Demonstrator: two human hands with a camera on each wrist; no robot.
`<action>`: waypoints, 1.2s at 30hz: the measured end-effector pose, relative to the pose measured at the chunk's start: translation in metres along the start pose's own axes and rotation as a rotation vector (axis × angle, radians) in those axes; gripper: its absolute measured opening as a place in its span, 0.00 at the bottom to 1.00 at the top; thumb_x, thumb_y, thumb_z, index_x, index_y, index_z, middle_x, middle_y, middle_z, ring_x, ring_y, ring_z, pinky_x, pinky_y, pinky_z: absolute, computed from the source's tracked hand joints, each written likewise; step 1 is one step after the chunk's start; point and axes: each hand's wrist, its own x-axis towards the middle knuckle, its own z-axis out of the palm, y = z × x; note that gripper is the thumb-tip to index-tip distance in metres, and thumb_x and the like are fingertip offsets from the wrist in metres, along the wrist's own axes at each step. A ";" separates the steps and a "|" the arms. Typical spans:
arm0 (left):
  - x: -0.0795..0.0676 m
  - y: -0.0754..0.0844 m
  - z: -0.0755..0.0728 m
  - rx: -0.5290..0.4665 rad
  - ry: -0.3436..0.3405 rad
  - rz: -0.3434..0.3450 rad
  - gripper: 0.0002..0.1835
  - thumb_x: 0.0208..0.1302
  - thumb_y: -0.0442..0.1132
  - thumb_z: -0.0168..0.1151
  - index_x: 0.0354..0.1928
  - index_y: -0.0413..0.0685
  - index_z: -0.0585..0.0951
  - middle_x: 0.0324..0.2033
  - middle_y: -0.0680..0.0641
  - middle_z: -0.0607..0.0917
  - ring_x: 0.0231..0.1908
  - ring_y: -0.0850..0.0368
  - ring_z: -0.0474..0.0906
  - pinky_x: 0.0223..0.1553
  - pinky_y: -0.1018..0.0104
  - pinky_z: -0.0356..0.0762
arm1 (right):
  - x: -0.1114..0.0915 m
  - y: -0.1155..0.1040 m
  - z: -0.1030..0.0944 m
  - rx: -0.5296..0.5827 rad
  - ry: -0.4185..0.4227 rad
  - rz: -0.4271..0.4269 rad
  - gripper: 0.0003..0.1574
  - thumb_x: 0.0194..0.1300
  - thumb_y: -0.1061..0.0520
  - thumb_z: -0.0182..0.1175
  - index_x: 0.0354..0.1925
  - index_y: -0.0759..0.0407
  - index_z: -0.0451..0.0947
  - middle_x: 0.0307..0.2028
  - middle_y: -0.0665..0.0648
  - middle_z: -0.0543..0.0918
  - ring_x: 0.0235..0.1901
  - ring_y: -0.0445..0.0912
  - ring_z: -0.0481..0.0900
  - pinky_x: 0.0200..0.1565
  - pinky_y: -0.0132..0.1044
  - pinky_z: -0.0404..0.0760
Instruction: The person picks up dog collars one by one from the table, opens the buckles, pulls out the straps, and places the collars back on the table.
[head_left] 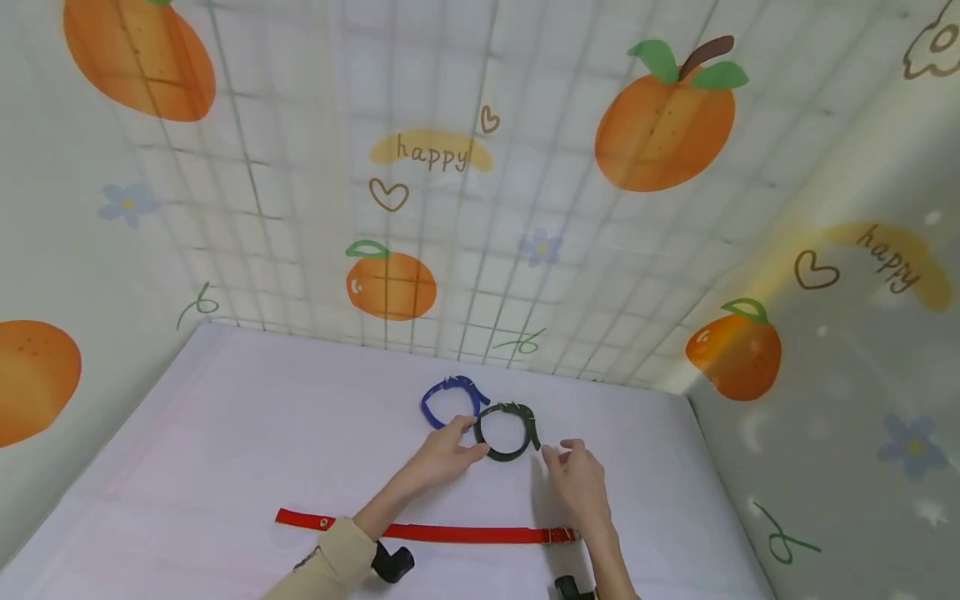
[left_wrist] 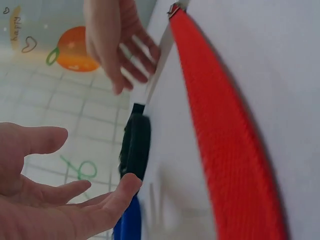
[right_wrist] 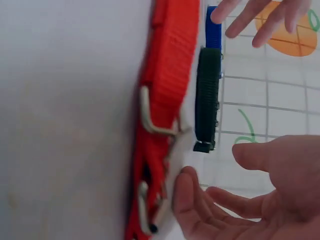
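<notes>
A dark green collar (head_left: 506, 454), buckled into a ring, stands on its edge on the white table. Just behind and left of it, a blue collar (head_left: 427, 408) forms a second ring. My left hand (head_left: 442, 454) is at the near left side of the green ring, fingers parted; whether a fingertip touches it I cannot tell. To the right, beside the green strap's loose tip, is my right hand (head_left: 579, 483), holding nothing, its fingers loosely bent. Nearer me a red collar (head_left: 465, 533) lies stretched out under my forearms, its metal buckle (right_wrist: 157, 117) at the right end.
Behind the table (head_left: 225, 433) hangs a pale curtain (head_left: 300, 208) printed with oranges, over a wire grid. Similar printed cloth covers the right side (head_left: 847, 400). Black wrist devices (head_left: 393, 564) sit below both my wrists.
</notes>
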 end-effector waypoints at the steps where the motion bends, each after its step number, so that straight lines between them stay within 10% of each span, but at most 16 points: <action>1: 0.001 -0.001 0.004 0.002 -0.007 -0.003 0.36 0.77 0.50 0.64 0.78 0.38 0.69 0.75 0.32 0.75 0.68 0.31 0.80 0.68 0.34 0.78 | 0.001 0.001 0.002 0.012 -0.004 0.005 0.32 0.81 0.49 0.59 0.64 0.77 0.74 0.48 0.73 0.88 0.44 0.61 0.89 0.46 0.54 0.89; 20: 0.023 -0.016 0.028 0.089 -0.007 0.039 0.37 0.78 0.56 0.62 0.77 0.38 0.69 0.72 0.29 0.77 0.66 0.32 0.81 0.65 0.35 0.80 | 0.020 -0.023 0.028 0.017 -0.020 0.023 0.35 0.77 0.48 0.64 0.61 0.80 0.76 0.49 0.77 0.86 0.49 0.65 0.83 0.47 0.56 0.85; 36: 0.007 0.006 0.020 -0.009 0.022 0.003 0.35 0.77 0.47 0.64 0.77 0.38 0.67 0.62 0.23 0.83 0.65 0.28 0.81 0.65 0.33 0.79 | 0.016 -0.024 0.029 0.013 -0.056 0.013 0.33 0.72 0.53 0.67 0.62 0.78 0.75 0.52 0.77 0.82 0.47 0.61 0.82 0.45 0.51 0.86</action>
